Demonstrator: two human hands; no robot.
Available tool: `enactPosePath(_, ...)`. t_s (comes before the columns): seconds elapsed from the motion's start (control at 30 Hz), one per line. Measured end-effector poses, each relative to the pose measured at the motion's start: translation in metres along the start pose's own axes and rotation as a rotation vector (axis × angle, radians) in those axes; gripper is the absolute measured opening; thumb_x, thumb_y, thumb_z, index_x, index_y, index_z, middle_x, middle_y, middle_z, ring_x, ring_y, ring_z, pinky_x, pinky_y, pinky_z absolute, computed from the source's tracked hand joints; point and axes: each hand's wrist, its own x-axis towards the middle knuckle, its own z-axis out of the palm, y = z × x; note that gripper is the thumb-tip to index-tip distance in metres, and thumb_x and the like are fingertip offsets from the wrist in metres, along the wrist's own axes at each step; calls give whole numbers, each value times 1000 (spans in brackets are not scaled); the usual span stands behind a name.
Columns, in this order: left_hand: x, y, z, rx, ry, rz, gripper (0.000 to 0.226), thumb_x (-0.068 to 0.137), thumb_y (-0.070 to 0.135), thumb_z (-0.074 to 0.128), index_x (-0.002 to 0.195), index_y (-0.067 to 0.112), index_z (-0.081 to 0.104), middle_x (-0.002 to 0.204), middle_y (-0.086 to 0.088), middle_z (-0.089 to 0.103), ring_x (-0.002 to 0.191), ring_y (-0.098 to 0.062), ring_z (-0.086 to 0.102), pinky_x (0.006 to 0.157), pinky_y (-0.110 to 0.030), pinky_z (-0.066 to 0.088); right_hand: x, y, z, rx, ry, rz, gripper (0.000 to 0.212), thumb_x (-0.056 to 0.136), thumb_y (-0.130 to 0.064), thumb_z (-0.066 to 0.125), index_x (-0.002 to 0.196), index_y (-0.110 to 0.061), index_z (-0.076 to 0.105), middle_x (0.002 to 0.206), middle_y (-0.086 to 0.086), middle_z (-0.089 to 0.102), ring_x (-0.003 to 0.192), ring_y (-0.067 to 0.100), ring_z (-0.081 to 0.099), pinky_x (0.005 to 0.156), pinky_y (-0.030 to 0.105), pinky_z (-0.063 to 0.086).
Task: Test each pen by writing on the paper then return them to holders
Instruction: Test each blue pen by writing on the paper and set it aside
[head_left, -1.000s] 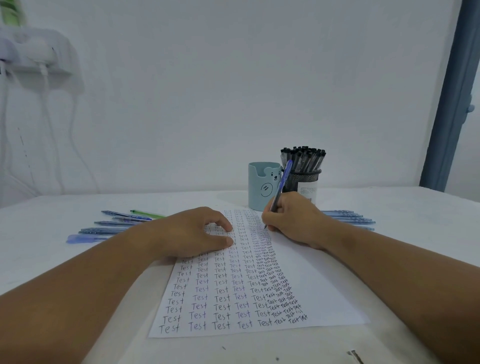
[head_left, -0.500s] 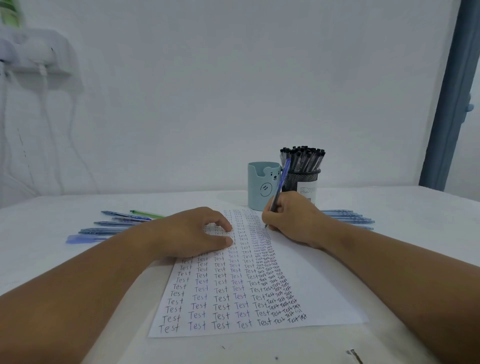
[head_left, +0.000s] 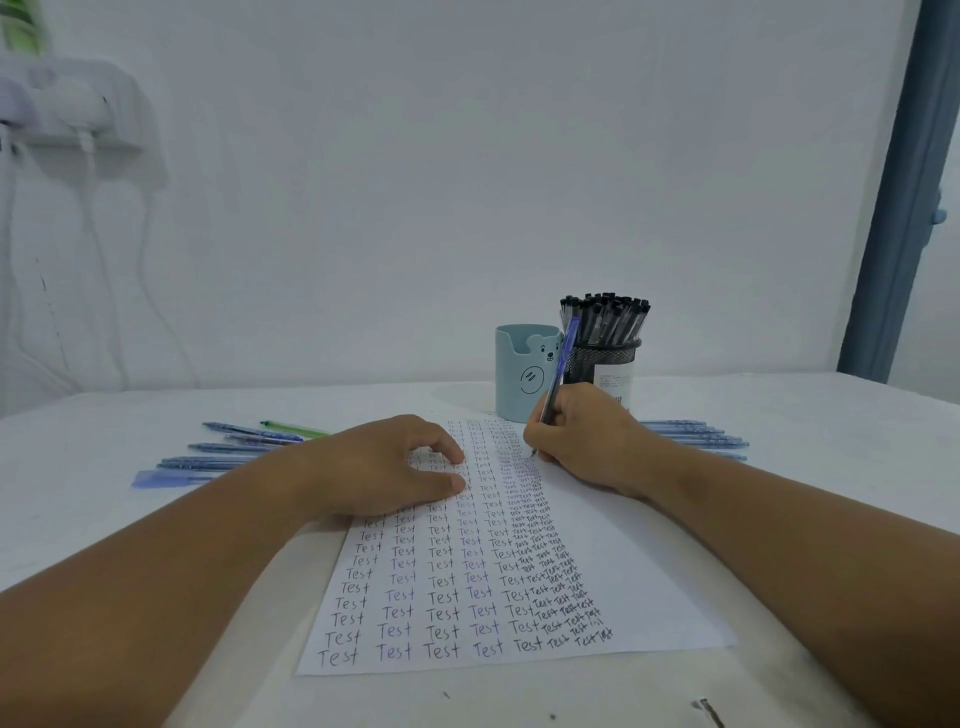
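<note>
From the head camera, looking down at a white table (head_left: 779, 415), the right hand (head_left: 587, 441) has its fingers curled tight around a blue pen (head_left: 558, 371). The pen leans up and away, and its tip touches the far part of the paper (head_left: 639, 561), near the top of the last row of words. It is held this way so the tip can make marks. The left hand (head_left: 384, 470) rests on the left side of the paper with its fingers loosely bent and holding nothing. The thumb and one fingertip press down on the sheet. I think this is to stop the paper from sliding while the other hand writes. The paper lies flat between the two arms and is already full of rows of the word "Test", so many pens look done. Behind the paper stand two holders, touching or almost touching. One is a light blue cup with a bear face (head_left: 527, 371), and I cannot see any pens sticking out of it. The other is a black mesh cup (head_left: 605, 361) packed with black-capped pens (head_left: 605, 317). A bunch of blue pens (head_left: 223, 460) and one green pen (head_left: 293, 428) lie on the table to the left, and more blue pens (head_left: 691, 436) lie to the right. They are probably split like this to keep tested ones apart from untested ones, but I cannot tell which pile is which. None of them is back in a holder yet.
</note>
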Motion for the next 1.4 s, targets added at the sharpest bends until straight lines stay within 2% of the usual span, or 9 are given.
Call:
enactPosePath(0.33, 2, -1, 0, 9, -1, 5, 33, 90, 57, 63, 120, 47, 59, 133, 24, 44, 133, -3, 38, 115, -31, 30, 0, 0, 0, 7, 10, 13, 17, 88, -14, 63, 77, -4, 71, 64, -11, 65, 66, 5, 60, 69, 26, 52)
enactPosePath(0.7, 0, -1, 0, -7, -3, 1, 33, 90, 56, 63, 121, 46, 59, 129, 25, 43, 131, -2, 38, 114, -29, 30, 2, 6, 1, 108, 47, 39, 14, 90, -17, 61, 77, -13, 65, 69, -3, 67, 58, 12, 55, 55, 23, 43)
enactPosePath(0.83, 0, 0, 0, -12, -7, 2, 33, 90, 56, 63, 121, 46, 59, 130, 25, 44, 131, -2, 38, 112, -28, 30, 2, 5, 0, 559, 97, 108, 35, 104, -31, 49, 77, -11, 59, 63, 5, 59, 50, 15, 42, 48, 25, 32)
enactPosePath(0.93, 1, -1, 0, -13, -5, 2, 33, 89, 57, 63, 121, 47, 59, 130, 25, 43, 133, -3, 37, 115, -30, 30, 1, 3, -5, 319, 212, -55, 48, 106, -43, 42, 66, -20, 57, 61, -7, 53, 57, 13, 43, 58, 29, 35)
enactPosePath(1.03, 1, -2, 0, -14, -7, 2, 34, 89, 57, 64, 121, 47, 59, 132, 25, 43, 134, -3, 37, 116, -31, 29, 2, 1, -12, 85, 309, -170, 35, 107, -31, 44, 82, -12, 61, 68, -3, 53, 61, 13, 47, 63, 35, 43)
enactPosePath(1.13, 2, -3, 0, -11, -7, 9, 33, 88, 58, 64, 119, 48, 60, 139, 24, 44, 135, -3, 37, 117, -33, 29, 3, 0, -14, 150, 310, -242, 9, 104, -18, 47, 110, -21, 54, 71, -6, 56, 56, 1, 51, 53, 15, 43)
enactPosePath(1.17, 2, -4, 0, -10, -5, 9, 33, 88, 59, 64, 119, 48, 60, 139, 24, 44, 135, -3, 37, 117, -33, 29, 3, -1, -14, 225, 299, -243, 16, 102, -13, 47, 114, -24, 48, 70, -3, 54, 52, 2, 49, 49, 13, 40)
enactPosePath(1.3, 3, -5, 0, -15, -3, 10, 31, 87, 60, 64, 116, 50, 60, 138, 26, 45, 134, -2, 38, 117, -33, 30, 1, 2, -18, 184, 285, -243, 25, 98, -5, 42, 90, -26, 53, 60, -13, 49, 47, 4, 39, 43, 24, 39)
enactPosePath(1.4, 3, -6, 1, -11, -1, 10, 32, 87, 60, 64, 117, 49, 60, 138, 26, 44, 134, -2, 38, 117, -33, 30, 1, 4, -15, 215, 269, -227, 30, 94, -1, 39, 79, -22, 55, 59, -15, 49, 55, 15, 38, 51, 29, 34)
